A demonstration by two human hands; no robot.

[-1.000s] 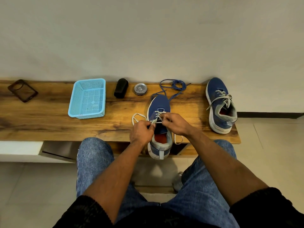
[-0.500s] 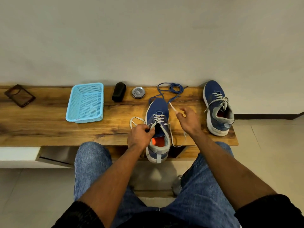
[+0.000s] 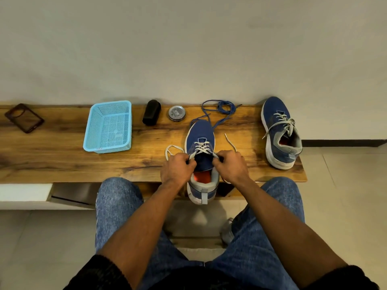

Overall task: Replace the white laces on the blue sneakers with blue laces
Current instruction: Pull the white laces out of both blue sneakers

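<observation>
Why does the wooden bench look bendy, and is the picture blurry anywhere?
Head view: the wide-angle lens bows the wooden bench, curving its far edge. Head view: soft, even light, with a faint shadow under the near sneaker. Head view: both hands and the round tin look sharp, without glare.

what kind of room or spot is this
Probably a home entryway or shoe-care corner: a low wooden bench against a plain wall over tiled floor, a blue sneaker on it, and what looks like a polish tin beside a dark brush.
</observation>
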